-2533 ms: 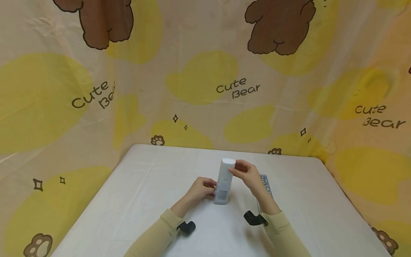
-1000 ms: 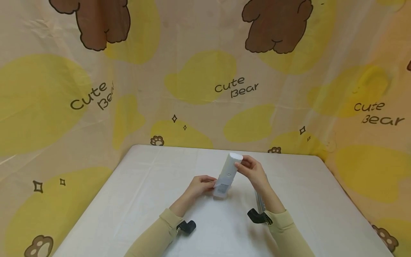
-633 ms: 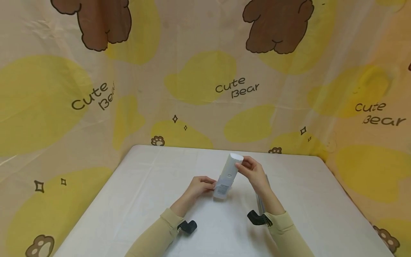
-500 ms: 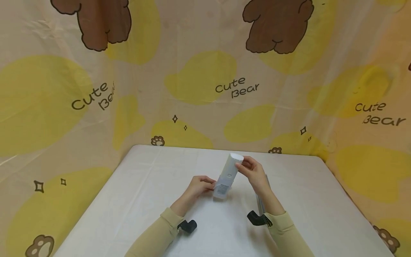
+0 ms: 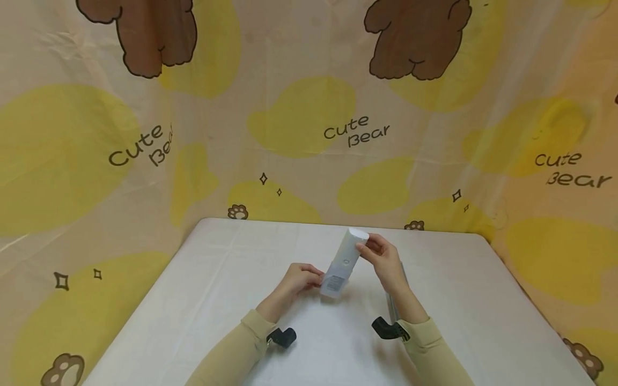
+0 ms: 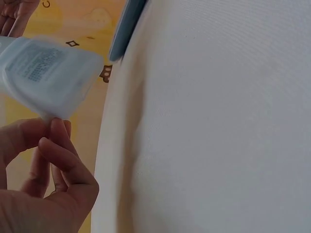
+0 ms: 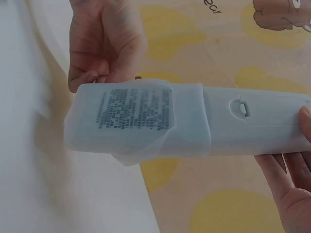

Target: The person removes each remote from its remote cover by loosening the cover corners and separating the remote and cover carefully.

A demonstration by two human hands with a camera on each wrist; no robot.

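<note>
A white remote control (image 5: pixel 348 251) is held tilted above the table, its top leaning right and its back with the battery-door notch towards me. Over its lower part sits a translucent soft sleeve (image 7: pixel 189 121), through which a printed label (image 7: pixel 133 109) shows. My right hand (image 5: pixel 386 264) grips the remote's bare upper end, thumb on the back and fingers behind. With thumb and fingertips, my left hand (image 5: pixel 295 281) pinches the sleeve's edge near the lower end, as the left wrist view shows. A loose flap of the sleeve (image 7: pixel 129 158) sticks out along one side.
Partly hidden under my right forearm, a flat narrow grey-blue object (image 5: pixel 392 308) lies on the white table (image 5: pixel 232 257). Its edge (image 6: pixel 127 29) shows in the left wrist view. A printed bear curtain (image 5: pixel 299 118) hangs close behind the table and at both sides.
Since the first frame the remote has gone from nearly upright to leaning right, and its lower end has risen. My right hand has moved slightly up and right; my left hand keeps its pinch.
</note>
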